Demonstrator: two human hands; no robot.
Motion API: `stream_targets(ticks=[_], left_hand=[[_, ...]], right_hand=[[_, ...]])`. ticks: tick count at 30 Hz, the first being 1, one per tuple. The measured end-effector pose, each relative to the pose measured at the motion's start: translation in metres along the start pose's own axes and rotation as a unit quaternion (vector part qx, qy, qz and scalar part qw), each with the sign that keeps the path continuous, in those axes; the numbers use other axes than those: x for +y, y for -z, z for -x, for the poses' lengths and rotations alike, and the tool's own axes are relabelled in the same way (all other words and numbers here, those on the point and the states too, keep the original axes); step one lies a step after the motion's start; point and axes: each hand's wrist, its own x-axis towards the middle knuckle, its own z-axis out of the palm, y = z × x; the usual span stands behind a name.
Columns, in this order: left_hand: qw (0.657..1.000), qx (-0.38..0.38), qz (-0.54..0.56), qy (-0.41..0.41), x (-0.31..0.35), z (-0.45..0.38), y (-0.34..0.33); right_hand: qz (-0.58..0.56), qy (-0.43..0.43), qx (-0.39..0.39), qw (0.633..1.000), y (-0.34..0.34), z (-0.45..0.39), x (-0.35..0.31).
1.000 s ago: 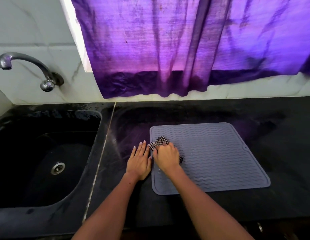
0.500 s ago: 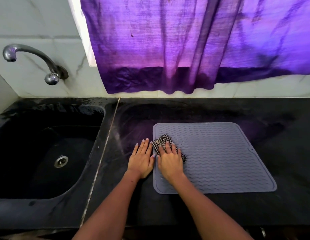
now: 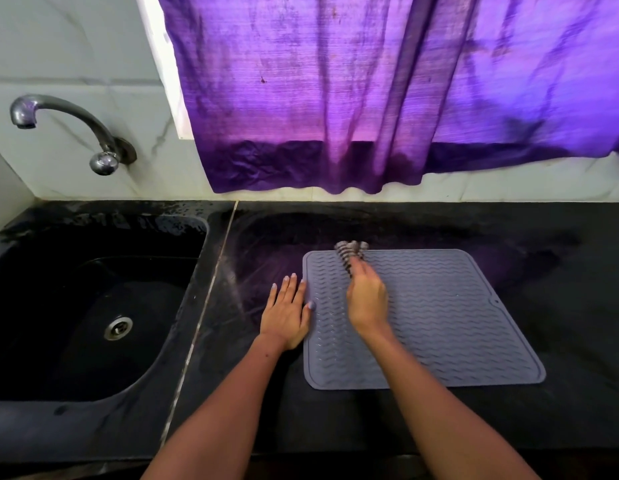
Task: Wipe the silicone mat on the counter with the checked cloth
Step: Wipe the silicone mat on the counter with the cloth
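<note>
A grey silicone mat (image 3: pixel 439 320) with wavy ridges lies flat on the black counter (image 3: pixel 560 306). The black-and-white checked cloth (image 3: pixel 350 255) is bunched and motion-blurred at the mat's far edge, near its left corner. My right hand (image 3: pixel 367 299) grips the cloth from behind, over the mat's far left part. My left hand (image 3: pixel 286 311) rests flat on the counter with straight fingers, its thumb touching the mat's left edge.
A black sink (image 3: pixel 93 306) with a steel drain (image 3: pixel 118 328) sits to the left. A steel tap (image 3: pixel 65 129) juts from the tiled wall above it. A purple curtain (image 3: pixel 387 98) hangs over the wall behind the counter.
My right hand has pushed the cloth away from me, from the mat's left middle to its far edge. The left hand has stayed beside the mat's left edge.
</note>
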Motion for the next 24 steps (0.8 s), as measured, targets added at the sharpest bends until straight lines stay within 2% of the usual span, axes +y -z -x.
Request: stream_targets(ticks=[2,4,6,9,14,16,19,21,24], left_hand=[[1.0,-0.005,-0.007,0.004,0.0,-0.004,0.0],[1.0,-0.006,-0.024,0.008,-0.001,-0.007,-0.002],[0.999,0.0,-0.036,0.009,-0.003,-0.008,-0.006],[0.999,0.009,-0.038,0.007,-0.004,-0.007,-0.009],[0.999,0.008,-0.042,0.013,-0.004,-0.007,-0.01],[0.999,0.007,-0.04,0.014,-0.004,-0.006,-0.01],[0.999,0.011,-0.033,0.012,-0.004,-0.005,-0.009],[0.999,0.011,-0.034,0.008,-0.004,-0.004,-0.008],[0.999,0.011,-0.033,0.004,-0.005,-0.004,-0.008]], right_hand=[[0.084,0.089,-0.06,0.991,-0.012,0.006,-0.002],[0.173,0.128,-0.113,0.97,-0.024,0.017,-0.003],[0.225,0.141,-0.118,0.957,-0.033,0.026,-0.003],[0.245,0.143,-0.144,0.948,-0.042,0.03,0.003],[0.235,0.173,-0.1,0.951,-0.039,0.022,0.0],[0.225,0.184,-0.148,0.945,-0.033,0.017,-0.002],[0.148,0.09,-0.202,0.964,-0.02,-0.007,-0.006],[0.023,-0.012,-0.211,0.977,-0.015,-0.028,-0.005],[-0.143,-0.158,-0.145,0.966,-0.01,-0.048,-0.006]])
